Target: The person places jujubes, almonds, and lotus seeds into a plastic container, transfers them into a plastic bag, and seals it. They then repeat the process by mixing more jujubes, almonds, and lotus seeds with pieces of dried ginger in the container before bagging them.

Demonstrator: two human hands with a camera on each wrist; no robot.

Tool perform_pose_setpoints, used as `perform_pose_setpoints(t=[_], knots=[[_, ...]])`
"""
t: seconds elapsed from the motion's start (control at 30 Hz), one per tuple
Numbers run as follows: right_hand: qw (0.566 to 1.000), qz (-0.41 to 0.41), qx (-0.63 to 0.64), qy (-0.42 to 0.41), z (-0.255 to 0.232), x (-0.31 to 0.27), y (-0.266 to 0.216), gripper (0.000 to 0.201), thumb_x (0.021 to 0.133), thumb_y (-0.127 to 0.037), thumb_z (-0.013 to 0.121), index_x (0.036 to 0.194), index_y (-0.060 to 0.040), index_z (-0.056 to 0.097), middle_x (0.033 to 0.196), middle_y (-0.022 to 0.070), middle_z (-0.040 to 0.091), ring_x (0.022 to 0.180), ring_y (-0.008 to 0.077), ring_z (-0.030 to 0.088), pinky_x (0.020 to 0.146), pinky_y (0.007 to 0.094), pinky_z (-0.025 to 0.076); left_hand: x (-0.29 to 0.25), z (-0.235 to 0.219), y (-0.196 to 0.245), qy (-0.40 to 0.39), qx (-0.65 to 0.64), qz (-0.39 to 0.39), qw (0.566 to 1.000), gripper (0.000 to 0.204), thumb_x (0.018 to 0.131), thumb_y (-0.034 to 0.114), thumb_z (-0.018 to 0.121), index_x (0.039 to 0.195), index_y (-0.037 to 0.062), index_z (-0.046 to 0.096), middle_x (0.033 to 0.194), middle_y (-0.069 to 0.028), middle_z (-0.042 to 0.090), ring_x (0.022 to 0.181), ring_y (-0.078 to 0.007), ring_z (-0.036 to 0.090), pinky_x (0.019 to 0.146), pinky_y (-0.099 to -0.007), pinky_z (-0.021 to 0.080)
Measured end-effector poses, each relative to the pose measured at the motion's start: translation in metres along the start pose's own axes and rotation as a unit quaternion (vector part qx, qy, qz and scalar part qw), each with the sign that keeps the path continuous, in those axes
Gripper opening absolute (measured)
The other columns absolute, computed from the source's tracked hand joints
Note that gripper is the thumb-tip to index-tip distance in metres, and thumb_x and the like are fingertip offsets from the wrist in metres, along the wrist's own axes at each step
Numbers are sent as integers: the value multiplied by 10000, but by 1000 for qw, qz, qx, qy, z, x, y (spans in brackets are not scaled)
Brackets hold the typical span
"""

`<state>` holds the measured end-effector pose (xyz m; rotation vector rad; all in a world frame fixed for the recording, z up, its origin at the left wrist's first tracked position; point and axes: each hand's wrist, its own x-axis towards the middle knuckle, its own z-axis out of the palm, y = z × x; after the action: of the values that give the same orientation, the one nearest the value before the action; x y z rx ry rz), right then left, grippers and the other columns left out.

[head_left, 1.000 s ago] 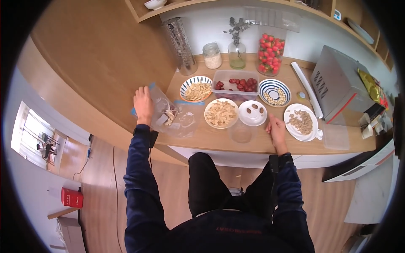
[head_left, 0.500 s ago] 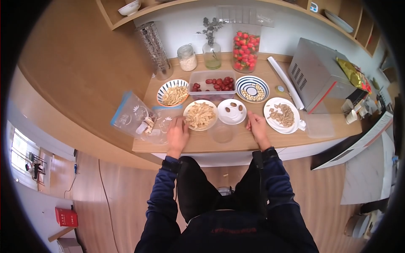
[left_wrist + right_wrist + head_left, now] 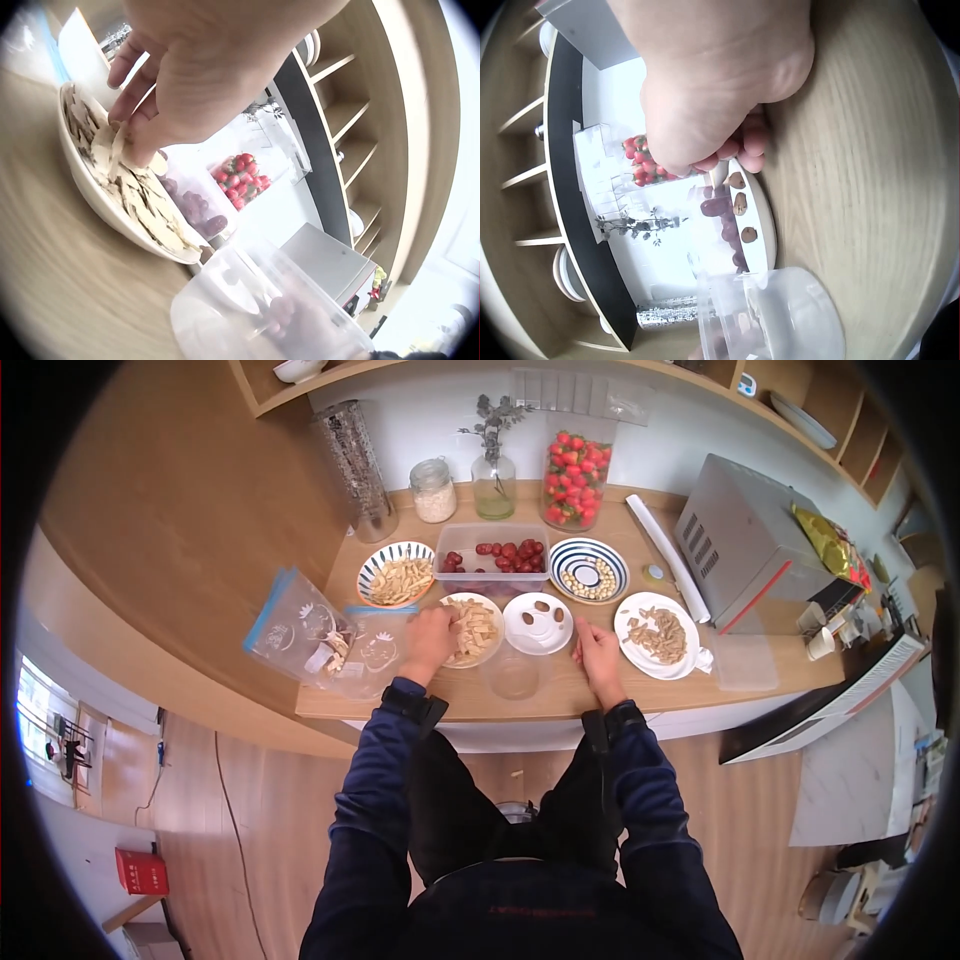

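Left grip [image 3: 431,638] pinches slices [image 3: 117,152] (pale ones).

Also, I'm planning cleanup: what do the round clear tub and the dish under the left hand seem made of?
Round clear tub: probably smooth plastic; its walls look see-through and slightly cloudy. Dish: likely glazed ceramic, judging by its smooth white rim, though melamine isn't excluded.
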<state>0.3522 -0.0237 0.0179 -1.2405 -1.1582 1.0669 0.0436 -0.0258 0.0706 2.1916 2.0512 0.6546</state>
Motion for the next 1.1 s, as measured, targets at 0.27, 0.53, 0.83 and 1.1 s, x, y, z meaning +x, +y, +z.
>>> perform_pose_setpoints(t=[0.27, 0.53, 0.83, 1.1], knots=[[1000, -10, -14, 23, 6, 28, 6, 504, 1000, -352, 643, 629, -12, 622, 520, 23, 559, 472, 82, 494, 478, 265, 362, -12, -32, 8, 27, -136, -25, 990, 125, 852, 180, 747, 935, 86, 746, 858, -129, 739, 824, -318, 709, 721, -424, 536], [999, -18, -17, 31, 8, 30, 6, 497, 998, -341, 661, 607, -47, 575, 529, 14, 539, 466, 84, 498, 442, 250, 358, -24, -66, 66, -43, -274, 97, 956, 146, 880, 90, 744, 992, -3, 745, 859, -113, 736, 739, -207, 665, 686, -323, 514], [999, -16, -30, 42, 10, 29, 3, 505, 999, -350, 656, 607, -37, 594, 508, 25, 548, 442, 82, 483, 435, 249, 347, -23, -68, 79, -129, -239, 83, 959, 147, 895, 94, 725, 1014, 15, 760, 894, -138, 742, 767, -219, 681, 719, -333, 521], [998, -9, -42, 41, 9, 30, 2, 472, 987, -341, 663, 690, 25, 674, 516, 43, 582, 460, 91, 512, 468, 282, 381, -8, -68, 70, -11, -237, 101, 966, 271, 857, 155, 772, 1102, 45, 732, 1026, -157, 729, 910, -277, 697, 794, -365, 530]])
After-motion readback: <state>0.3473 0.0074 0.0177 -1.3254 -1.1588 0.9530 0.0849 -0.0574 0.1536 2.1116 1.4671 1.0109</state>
